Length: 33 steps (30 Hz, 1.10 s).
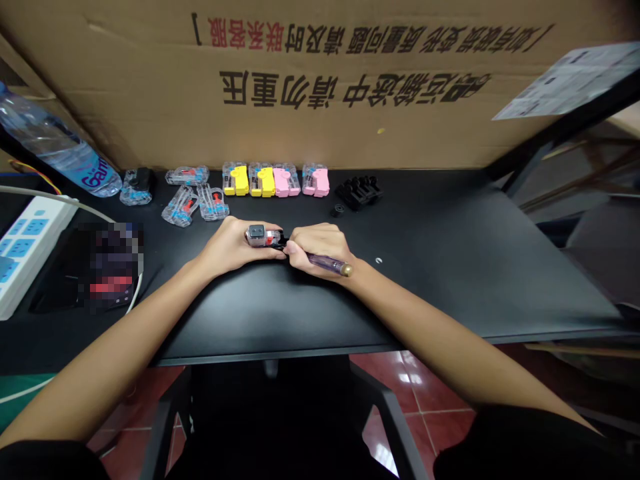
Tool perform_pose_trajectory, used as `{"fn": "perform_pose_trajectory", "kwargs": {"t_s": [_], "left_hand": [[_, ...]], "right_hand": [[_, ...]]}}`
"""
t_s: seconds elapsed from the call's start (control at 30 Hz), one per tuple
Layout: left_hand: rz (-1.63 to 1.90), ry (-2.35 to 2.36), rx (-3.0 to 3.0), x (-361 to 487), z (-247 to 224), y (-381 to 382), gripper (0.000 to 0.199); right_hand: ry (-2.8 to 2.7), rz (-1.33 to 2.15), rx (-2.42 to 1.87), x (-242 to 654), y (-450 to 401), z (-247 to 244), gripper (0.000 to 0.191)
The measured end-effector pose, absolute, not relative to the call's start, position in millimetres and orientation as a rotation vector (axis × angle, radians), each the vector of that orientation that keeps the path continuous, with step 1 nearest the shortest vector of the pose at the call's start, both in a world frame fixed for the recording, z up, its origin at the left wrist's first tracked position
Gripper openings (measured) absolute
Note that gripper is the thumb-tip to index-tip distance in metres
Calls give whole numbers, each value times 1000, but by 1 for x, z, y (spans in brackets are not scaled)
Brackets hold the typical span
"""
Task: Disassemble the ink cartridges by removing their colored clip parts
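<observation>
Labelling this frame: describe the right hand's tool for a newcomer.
On the black desk before the cardboard box, find the right hand. The pen-like tool sticks out of its grip; unlike the clear plastic units beyond, it's purple with a gold end.

Open room is offered on the desk [450, 273] right of the right hand [323, 241]; forward reach is barred by plastic cases [262, 181] and a cardboard wall [300, 137], far-left reach by a power strip [15, 273].

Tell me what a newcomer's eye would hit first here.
Probably the tall cardboard with upside-down print behind the black table. Next, the row of yellow gadgets and pink gadgets before it. Then, nearer, the left hand gripping a small device and the right hand a purple pen-like tool.
</observation>
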State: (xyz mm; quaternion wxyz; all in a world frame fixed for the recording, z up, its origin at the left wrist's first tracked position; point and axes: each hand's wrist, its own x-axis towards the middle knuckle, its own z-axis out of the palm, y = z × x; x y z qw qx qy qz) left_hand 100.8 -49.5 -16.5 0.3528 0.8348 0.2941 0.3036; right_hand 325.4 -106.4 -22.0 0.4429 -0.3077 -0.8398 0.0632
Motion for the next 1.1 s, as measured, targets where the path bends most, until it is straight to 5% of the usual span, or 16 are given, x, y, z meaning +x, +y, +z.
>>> {"fn": "perform_pose_trajectory", "kwargs": {"t_s": [0.4, 0.93, 1.1], "left_hand": [[723, 713, 2216, 101, -10, -51, 50], [837, 817, 2250, 99, -15, -48, 50], [869, 922, 2216, 97, -15, -45, 51]], "right_hand": [[-1787, 899, -960, 328, -100, -10, 55], [-1690, 391, -907, 346, -99, -9, 60], [-1834, 233, -926, 352, -95, 5, 42]]}}
